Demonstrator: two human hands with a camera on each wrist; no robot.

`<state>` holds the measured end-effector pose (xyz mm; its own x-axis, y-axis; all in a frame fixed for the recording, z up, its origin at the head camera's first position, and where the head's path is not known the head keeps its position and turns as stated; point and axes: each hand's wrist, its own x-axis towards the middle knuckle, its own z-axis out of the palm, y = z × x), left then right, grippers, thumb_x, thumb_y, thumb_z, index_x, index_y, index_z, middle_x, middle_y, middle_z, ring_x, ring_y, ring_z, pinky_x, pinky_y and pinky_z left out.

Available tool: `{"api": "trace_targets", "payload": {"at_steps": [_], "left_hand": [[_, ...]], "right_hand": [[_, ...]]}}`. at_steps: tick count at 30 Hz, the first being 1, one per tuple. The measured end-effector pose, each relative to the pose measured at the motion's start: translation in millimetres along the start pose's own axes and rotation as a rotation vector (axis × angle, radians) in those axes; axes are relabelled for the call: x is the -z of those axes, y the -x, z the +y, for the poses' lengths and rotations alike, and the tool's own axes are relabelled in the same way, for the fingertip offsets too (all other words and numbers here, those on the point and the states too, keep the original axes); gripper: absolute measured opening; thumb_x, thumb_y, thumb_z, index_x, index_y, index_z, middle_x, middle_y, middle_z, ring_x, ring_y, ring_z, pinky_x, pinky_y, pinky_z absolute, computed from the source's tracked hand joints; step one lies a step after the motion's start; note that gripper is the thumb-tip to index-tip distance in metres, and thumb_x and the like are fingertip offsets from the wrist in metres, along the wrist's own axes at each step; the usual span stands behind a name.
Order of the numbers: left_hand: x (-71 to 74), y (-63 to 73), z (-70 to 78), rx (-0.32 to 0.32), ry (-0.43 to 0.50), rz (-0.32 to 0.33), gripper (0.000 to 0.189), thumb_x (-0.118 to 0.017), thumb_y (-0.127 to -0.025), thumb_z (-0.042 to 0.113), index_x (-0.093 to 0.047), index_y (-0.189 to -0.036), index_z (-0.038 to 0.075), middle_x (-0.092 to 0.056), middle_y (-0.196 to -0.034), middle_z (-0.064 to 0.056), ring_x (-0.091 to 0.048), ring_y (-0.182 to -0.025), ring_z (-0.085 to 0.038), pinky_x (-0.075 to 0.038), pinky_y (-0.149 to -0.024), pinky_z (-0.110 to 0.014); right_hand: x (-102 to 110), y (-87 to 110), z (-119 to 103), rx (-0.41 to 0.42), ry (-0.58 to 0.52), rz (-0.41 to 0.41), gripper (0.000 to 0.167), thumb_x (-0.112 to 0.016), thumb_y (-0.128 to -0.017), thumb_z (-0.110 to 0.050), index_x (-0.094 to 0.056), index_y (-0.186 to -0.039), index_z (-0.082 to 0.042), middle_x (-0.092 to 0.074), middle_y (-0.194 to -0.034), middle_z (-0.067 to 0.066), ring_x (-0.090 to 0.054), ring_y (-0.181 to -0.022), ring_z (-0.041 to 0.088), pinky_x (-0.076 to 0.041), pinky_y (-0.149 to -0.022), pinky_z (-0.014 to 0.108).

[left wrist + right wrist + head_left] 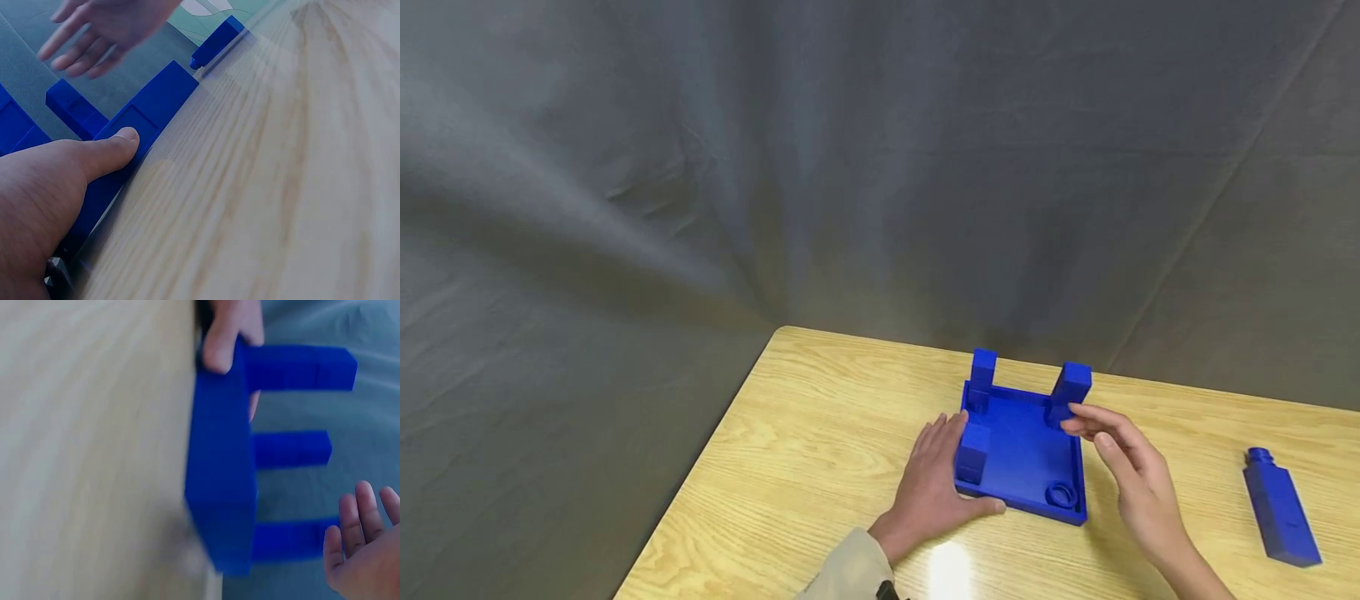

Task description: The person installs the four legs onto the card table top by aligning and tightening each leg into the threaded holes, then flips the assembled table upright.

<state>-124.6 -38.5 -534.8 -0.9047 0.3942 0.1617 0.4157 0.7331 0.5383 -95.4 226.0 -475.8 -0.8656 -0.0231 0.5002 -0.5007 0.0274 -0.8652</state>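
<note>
A square blue panel with a raised rim (pixel 1026 454) lies on the table, square posts standing at three of its corners: far left (pixel 982 371), far right (pixel 1071 383) and near left (pixel 973 454). At its near right corner is a round ring socket (pixel 1061 495). My left hand (pixel 928 487) braces the near left corner, fingers stretched along the left side and thumb (pixel 115 150) against the front wall. My right hand (pixel 1138 479) hovers by the far right post, fingers loosely bent and holding nothing; contact with the post cannot be told.
Off to the right, a loose blue post (pixel 1281 512) with a threaded end lies on the wooden table (pixel 820 442). A dark grey curtain (pixel 925 183) hangs behind the table's back edge and down its left side.
</note>
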Motion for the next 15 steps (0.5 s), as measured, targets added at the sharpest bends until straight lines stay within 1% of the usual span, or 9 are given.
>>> {"api": "trace_targets", "payload": {"at_steps": [2,4,5,8,11,13,15], "left_hand": [[0.1,0.1,-0.3,0.009,0.001,-0.007,0.126,-0.090,-0.082,0.067,-0.025,-0.178,0.016,-0.037,-0.179,-0.001,-0.026,-0.169,-0.025,-0.022,-0.140,-0.046],[0.3,0.4,-1.3,0.016,0.003,-0.008,0.126,-0.090,-0.082,0.067,-0.024,-0.178,0.017,-0.036,-0.179,0.000,-0.026,-0.169,-0.025,-0.022,-0.140,-0.046],[0.7,0.5,-1.7,0.019,0.006,-0.008,0.127,-0.090,-0.082,0.067,-0.024,-0.178,0.017,-0.036,-0.180,0.000,-0.026,-0.169,-0.025,-0.022,-0.140,-0.046],[1.8,0.4,-3.3,0.020,0.015,-0.007,0.126,-0.089,-0.082,0.067,-0.024,-0.178,0.017,-0.035,-0.180,0.000,-0.025,-0.169,-0.025,-0.021,-0.140,-0.047],[2.7,0.5,-4.6,0.024,0.020,-0.008,0.127,-0.088,-0.083,0.068,-0.023,-0.178,0.017,-0.034,-0.180,0.000,-0.025,-0.170,-0.025,-0.021,-0.140,-0.047],[2.6,0.5,-5.6,0.029,0.022,-0.008,0.127,-0.089,-0.083,0.068,-0.022,-0.179,0.018,-0.034,-0.181,0.000,-0.024,-0.170,-0.025,-0.021,-0.140,-0.048],[2.2,0.1,-5.8,0.039,0.026,-0.010,0.127,-0.089,-0.082,0.067,-0.022,-0.179,0.019,-0.034,-0.181,0.001,-0.024,-0.170,-0.024,-0.021,-0.140,-0.048]], "right_hand": [[13.6,9.1,1.4,-0.004,0.023,0.019,0.039,-0.038,-0.112,0.012,-0.059,-0.145,0.016,-0.079,-0.123,0.003,-0.069,-0.121,0.008,-0.046,-0.107,0.015],[26.4,17.0,0.2,-0.020,0.076,0.023,0.038,-0.040,-0.111,0.014,-0.057,-0.145,0.017,-0.078,-0.123,0.002,-0.069,-0.120,0.006,-0.046,-0.106,0.013],[32.4,20.7,-1.1,-0.032,0.115,0.021,0.038,-0.041,-0.111,0.014,-0.056,-0.146,0.017,-0.077,-0.124,0.000,-0.069,-0.120,0.005,-0.046,-0.106,0.012],[48.3,30.5,-5.1,-0.078,0.294,0.036,0.039,-0.046,-0.111,0.013,-0.057,-0.149,0.013,-0.076,-0.125,-0.010,-0.066,-0.121,-0.001,-0.045,-0.102,0.008],[60.6,38.7,-5.3,-0.098,0.432,0.090,0.044,-0.054,-0.108,0.015,-0.058,-0.151,0.008,-0.073,-0.126,-0.017,-0.064,-0.121,-0.004,-0.045,-0.100,0.006],[67.7,43.1,-4.4,-0.109,0.484,0.139,0.048,-0.060,-0.104,0.018,-0.059,-0.151,0.007,-0.071,-0.128,-0.022,-0.062,-0.122,-0.006,-0.044,-0.100,0.006],[76.5,47.6,-2.8,-0.140,0.529,0.190,0.053,-0.067,-0.101,0.016,-0.060,-0.152,0.002,-0.067,-0.130,-0.028,-0.059,-0.122,-0.010,-0.043,-0.098,0.002]]}}
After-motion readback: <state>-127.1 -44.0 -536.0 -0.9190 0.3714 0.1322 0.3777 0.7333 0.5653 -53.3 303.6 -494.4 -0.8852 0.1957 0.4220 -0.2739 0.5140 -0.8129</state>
